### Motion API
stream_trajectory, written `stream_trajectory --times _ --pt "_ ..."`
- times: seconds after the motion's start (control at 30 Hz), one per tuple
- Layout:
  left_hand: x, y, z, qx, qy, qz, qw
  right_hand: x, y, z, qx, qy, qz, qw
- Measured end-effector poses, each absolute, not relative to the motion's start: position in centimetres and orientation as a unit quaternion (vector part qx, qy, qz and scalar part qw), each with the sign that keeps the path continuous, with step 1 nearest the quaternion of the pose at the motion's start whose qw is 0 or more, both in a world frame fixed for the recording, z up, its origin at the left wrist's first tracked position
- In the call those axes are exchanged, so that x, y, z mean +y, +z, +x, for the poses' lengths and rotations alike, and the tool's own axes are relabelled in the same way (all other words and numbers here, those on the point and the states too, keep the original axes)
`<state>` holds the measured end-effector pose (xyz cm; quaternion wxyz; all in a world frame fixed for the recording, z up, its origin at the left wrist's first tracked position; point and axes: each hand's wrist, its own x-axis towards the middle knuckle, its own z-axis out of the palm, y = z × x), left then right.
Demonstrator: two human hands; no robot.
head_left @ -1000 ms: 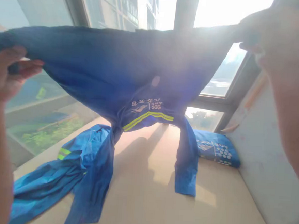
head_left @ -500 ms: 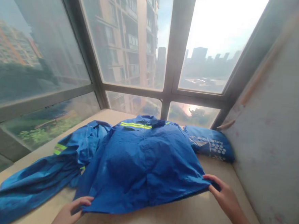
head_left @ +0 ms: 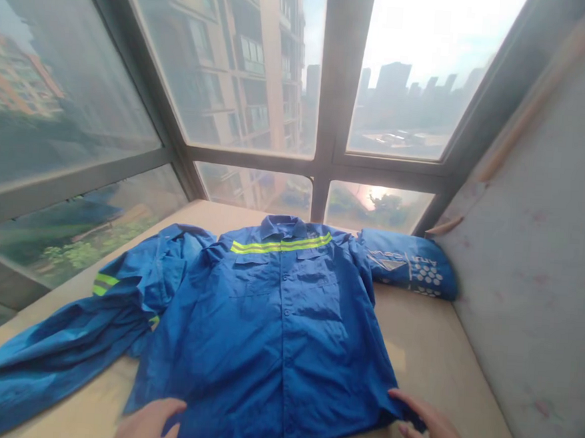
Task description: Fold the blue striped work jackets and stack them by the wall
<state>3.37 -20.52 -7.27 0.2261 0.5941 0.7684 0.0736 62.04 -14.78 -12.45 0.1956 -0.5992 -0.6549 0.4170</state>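
A blue long-sleeved work shirt (head_left: 258,350) lies spread out, front side up, with its collar toward the window. A yellow-green reflective band crosses its chest, above two flap pockets and a buttoned front. My left hand (head_left: 150,424) is at the near left of the hem, shirt cloth between thumb and forefinger. At the near right corner of the hem, my right hand (head_left: 435,434) has cloth between its thumb and fingers, held loosely. Both palms are partly cut off by the lower edge of the picture.
Another blue garment (head_left: 78,337) with reflective bands lies crumpled on the left, against the shirt. A folded blue bundle with white print (head_left: 409,267) rests at the back right. Windows (head_left: 262,77) enclose the pale ledge (head_left: 443,350); a wall (head_left: 544,263) stands on the right.
The shirt has sunk from a billowed shape to lying nearly flat, and its chest band and pockets now show. Both hands have come lower and nearer, and the view has shifted slightly.
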Motion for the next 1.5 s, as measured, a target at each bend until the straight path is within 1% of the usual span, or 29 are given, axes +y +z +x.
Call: stream_trajectory --times 0.07,0.1,0.17,0.2,0.27,0.33,0.43,0.5,0.57,0.7,0.83,0.97,1.03,1.13,1.23,1.33,1.43,1.5 --pt "-18.5 -7.5 7.7 0.755 0.067 0.635 0.149 -14.1 -12.5 63.1 -0.656 0.46 -0.571 0.179" --pt "-17.5 -7.6 10.2 0.739 0.082 0.657 0.123 -13.4 -12.6 63.9 -0.641 0.477 -0.572 0.186" --pt "-15.9 -8.1 15.8 0.706 0.115 0.694 0.084 -11.4 -13.3 65.4 -0.593 0.483 -0.605 0.22" --pt "-15.3 -8.5 18.7 0.684 0.128 0.714 0.075 -10.1 -13.8 66.1 -0.571 0.466 -0.633 0.238" --pt "-14.7 -9.3 24.2 0.629 0.145 0.759 0.08 -7.6 -15.0 66.8 -0.55 0.403 -0.685 0.255" --pt "-14.6 -10.4 28.8 0.565 0.146 0.805 0.105 -5.2 -16.0 66.5 -0.561 0.333 -0.716 0.249" --pt "-14.9 -12.2 33.0 0.488 0.123 0.853 0.138 -2.2 -16.4 64.0 -0.613 0.274 -0.701 0.239" --pt "-15.1 -13.4 33.7 0.462 0.103 0.869 0.142 -0.6 -16.0 61.5 -0.646 0.252 -0.68 0.239" --pt "-15.3 -14.4 33.0 0.445 0.093 0.881 0.13 0.6 -15.4 59.0 -0.661 0.255 -0.664 0.24" --pt "-15.9 -15.7 30.2 0.421 0.098 0.899 0.076 1.3 -14.8 55.0 -0.651 0.324 -0.637 0.257" --pt "-16.5 -16.8 28.8 0.406 0.136 0.903 0.024 0.1 -15.3 52.8 -0.645 0.311 -0.63 0.3" --pt "-16.8 -18.6 30.6 0.423 0.204 0.883 0.001 -0.1 -14.5 53.4 -0.66 0.271 -0.605 0.353" --pt "-16.9 -19.9 32.7 0.422 0.245 0.873 -0.011 0.7 -12.5 55.1 -0.673 0.211 -0.61 0.361" --pt "-17.2 -21.7 36.3 0.418 0.297 0.859 0.001 2.7 -7.6 58.6 -0.707 0.107 -0.609 0.343" --pt "-17.5 -22.6 39.1 0.409 0.305 0.857 0.077 5.6 -1.1 61.8 -0.729 -0.025 -0.61 0.31" --pt "-17.6 -22.2 40.8 0.417 0.302 0.845 0.146 9.3 6.1 62.8 -0.724 -0.13 -0.619 0.276" --pt "-17.5 -21.3 41.6 0.425 0.299 0.834 0.188 13.0 13.0 61.1 -0.722 -0.154 -0.635 0.227" --pt "-17.4 -20.9 41.6 0.425 0.292 0.823 0.239 14.4 16.9 58.7 -0.727 -0.141 -0.628 0.24"
